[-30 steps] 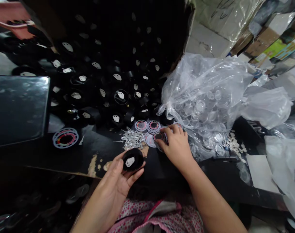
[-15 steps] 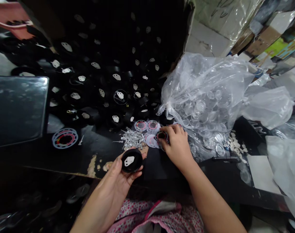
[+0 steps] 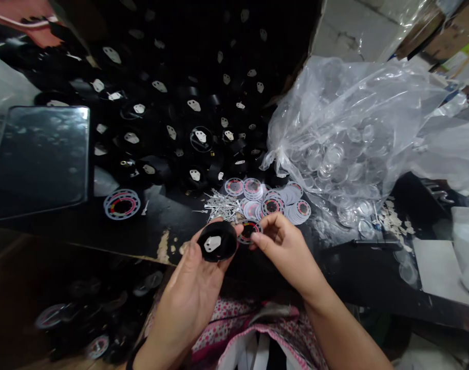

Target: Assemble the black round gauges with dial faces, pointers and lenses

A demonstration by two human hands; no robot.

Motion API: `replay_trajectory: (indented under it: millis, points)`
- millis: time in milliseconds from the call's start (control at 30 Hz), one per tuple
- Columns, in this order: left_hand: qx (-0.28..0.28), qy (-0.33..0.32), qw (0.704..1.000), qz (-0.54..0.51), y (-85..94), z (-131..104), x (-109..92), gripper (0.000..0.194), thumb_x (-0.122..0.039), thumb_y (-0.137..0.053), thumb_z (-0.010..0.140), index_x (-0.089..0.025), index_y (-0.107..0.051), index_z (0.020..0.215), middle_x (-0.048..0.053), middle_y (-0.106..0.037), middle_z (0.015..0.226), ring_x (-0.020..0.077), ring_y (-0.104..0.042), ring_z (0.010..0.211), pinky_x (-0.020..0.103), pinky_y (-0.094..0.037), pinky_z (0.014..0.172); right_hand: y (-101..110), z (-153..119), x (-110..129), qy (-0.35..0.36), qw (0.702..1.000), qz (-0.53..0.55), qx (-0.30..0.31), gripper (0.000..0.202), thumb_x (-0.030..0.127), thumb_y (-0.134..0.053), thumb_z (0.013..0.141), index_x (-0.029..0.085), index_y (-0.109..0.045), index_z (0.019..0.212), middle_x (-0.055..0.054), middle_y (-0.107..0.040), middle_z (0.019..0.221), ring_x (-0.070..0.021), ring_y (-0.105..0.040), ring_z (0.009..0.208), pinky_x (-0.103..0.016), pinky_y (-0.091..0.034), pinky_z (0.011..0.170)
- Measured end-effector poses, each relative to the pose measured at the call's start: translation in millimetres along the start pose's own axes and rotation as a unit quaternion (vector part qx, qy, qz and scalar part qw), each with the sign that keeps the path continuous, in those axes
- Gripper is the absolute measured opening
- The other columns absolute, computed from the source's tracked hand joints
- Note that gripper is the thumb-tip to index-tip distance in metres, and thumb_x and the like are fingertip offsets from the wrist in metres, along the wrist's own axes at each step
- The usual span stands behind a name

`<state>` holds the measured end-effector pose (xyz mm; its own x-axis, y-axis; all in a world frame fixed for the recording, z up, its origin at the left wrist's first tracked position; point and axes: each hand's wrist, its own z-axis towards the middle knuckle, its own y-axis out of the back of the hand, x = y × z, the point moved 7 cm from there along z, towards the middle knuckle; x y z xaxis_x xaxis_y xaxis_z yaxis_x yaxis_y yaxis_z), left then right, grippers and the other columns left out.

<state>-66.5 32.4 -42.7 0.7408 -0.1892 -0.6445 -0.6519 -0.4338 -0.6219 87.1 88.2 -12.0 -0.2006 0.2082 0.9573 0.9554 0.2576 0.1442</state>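
My left hand [image 3: 199, 280] grips a round black gauge housing [image 3: 226, 240] with a white plate inside, its open face tilted up towards me. Between the thumb and fingers of my right hand [image 3: 286, 249] is a printed gauge dial [image 3: 249, 231], a disc with red and yellow markings. The dial is close beside the housing's right rim; whether they touch I cannot tell. Behind my hands lie stacks of more dials [image 3: 273, 204] and a heap of small grey-white pointers [image 3: 222, 205].
Many black housings [image 3: 194, 176] with white plates fill the area behind. A clear plastic bag [image 3: 334, 113] of transparent discs stands at the right. At the left are a dark tray-like panel [image 3: 41, 159] and two overlapping dials [image 3: 122, 204]. A pen [image 3: 376, 244] lies at the right.
My right hand has lifted a dial from the stacks and brought it down and left to the housing. My left hand still holds the housing. The view has shifted a little.
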Motion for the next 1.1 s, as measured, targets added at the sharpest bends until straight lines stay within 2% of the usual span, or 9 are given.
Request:
replay_trajectory:
  millis: [133, 200, 267, 367, 467, 567, 667, 900, 1100]
  points:
    - [-0.003, 0.032, 0.999, 0.028, -4.1, 2.1, 5.0, 0.032, -0.045, -0.063, 0.094, -0.023, -0.075, 0.114, 0.007, -0.075, 0.125, 0.0259, -0.063, 0.126, 0.039, -0.051, 0.108, 10.5, -5.1, 20.1, 0.078, 0.994, -0.057, -0.052, 0.008, 0.027, -0.062, 0.092, 0.023, -0.066, 0.098, 0.001, -0.067, 0.086, -0.0136, -0.065, 0.079, -0.029, -0.052, 0.076]
    - [0.009, 0.062, 0.997, 0.041, -7.9, 1.3, 11.1, 0.030, -0.044, -0.068, 0.090, -0.026, -0.075, 0.114, 0.006, -0.074, 0.127, 0.0272, -0.063, 0.126, 0.040, -0.054, 0.104, 6.5, -9.2, 34.5, 0.135, 0.984, -0.107, -0.046, 0.013, 0.023, -0.060, 0.095, 0.025, -0.070, 0.102, 0.000, -0.068, 0.092, -0.0146, -0.064, 0.089, -0.030, -0.051, 0.082]
    - [0.011, 0.079, 0.995, 0.054, -8.2, -0.5, 16.8, 0.031, -0.045, -0.072, 0.087, -0.028, -0.076, 0.112, 0.005, -0.072, 0.130, 0.0293, -0.062, 0.128, 0.043, -0.054, 0.104, -1.0, -11.8, 42.8, 0.164, 0.975, -0.147, -0.034, 0.016, 0.019, -0.059, 0.095, 0.025, -0.071, 0.103, -0.001, -0.067, 0.095, -0.0146, -0.063, 0.089, -0.029, -0.051, 0.083]
    - [0.000, 0.069, 0.992, 0.104, -1.4, -1.9, 21.1, 0.037, -0.045, -0.074, 0.084, -0.029, -0.075, 0.117, 0.005, -0.070, 0.135, 0.0310, -0.056, 0.134, 0.045, -0.047, 0.111, -6.1, -10.3, 40.7, 0.131, 0.974, -0.179, -0.041, 0.008, 0.018, -0.063, 0.091, 0.023, -0.066, 0.097, -0.001, -0.066, 0.091, -0.0144, -0.062, 0.083, -0.029, -0.050, 0.077]
    - [0.011, 0.052, 0.987, 0.154, 3.9, -0.7, 22.4, 0.042, -0.043, -0.074, 0.085, -0.030, -0.072, 0.125, 0.005, -0.068, 0.137, 0.0306, -0.052, 0.138, 0.043, -0.045, 0.113, -6.3, -6.9, 30.3, 0.068, 0.987, -0.141, -0.033, 0.005, 0.020, -0.065, 0.089, 0.022, -0.060, 0.090, 0.002, -0.063, 0.081, -0.0131, -0.060, 0.074, -0.027, -0.049, 0.069]
    - [0.043, 0.054, 0.986, 0.154, 2.3, 1.1, 23.2, 0.038, -0.044, -0.072, 0.087, -0.033, -0.073, 0.123, 0.003, -0.068, 0.139, 0.0305, -0.057, 0.133, 0.041, -0.051, 0.107, -5.6, -5.2, 20.1, 0.019, 0.998, -0.058, -0.013, 0.007, 0.024, -0.065, 0.088, 0.022, -0.058, 0.089, 0.005, -0.058, 0.073, -0.0102, -0.057, 0.062, -0.024, -0.047, 0.059]
    - [0.063, 0.065, 0.984, 0.156, 0.4, 2.0, 23.9, 0.037, -0.045, -0.072, 0.087, -0.033, -0.074, 0.122, 0.003, -0.069, 0.136, 0.0306, -0.062, 0.127, 0.040, -0.055, 0.101, -4.3, -5.2, 15.6, 0.002, 0.999, -0.042, -0.005, 0.009, 0.026, -0.065, 0.088, 0.023, -0.056, 0.088, 0.006, -0.058, 0.074, -0.0088, -0.057, 0.060, -0.023, -0.047, 0.057]
    - [0.068, 0.045, 0.978, 0.193, 7.9, 3.1, 27.7, 0.038, -0.040, -0.076, 0.084, -0.032, -0.073, 0.121, 0.003, -0.074, 0.127, 0.0270, -0.066, 0.120, 0.037, -0.052, 0.104, -7.3, -4.9, 6.9, -0.066, 0.997, 0.005, 0.025, 0.019, 0.029, -0.069, 0.084, 0.021, -0.053, 0.081, 0.007, -0.057, 0.068, -0.0073, -0.057, 0.054, -0.021, -0.044, 0.053]
    - [0.063, 0.035, 0.974, 0.217, 2.5, 2.8, 21.9, 0.034, -0.041, -0.080, 0.079, -0.028, -0.075, 0.110, 0.003, -0.079, 0.110, 0.0256, -0.071, 0.107, 0.035, -0.056, 0.096, -4.7, -4.8, 7.4, -0.049, 0.997, -0.046, 0.023, 0.015, 0.028, -0.068, 0.085, 0.021, -0.055, 0.083, 0.006, -0.058, 0.070, -0.0085, -0.057, 0.057, -0.022, -0.044, 0.055]
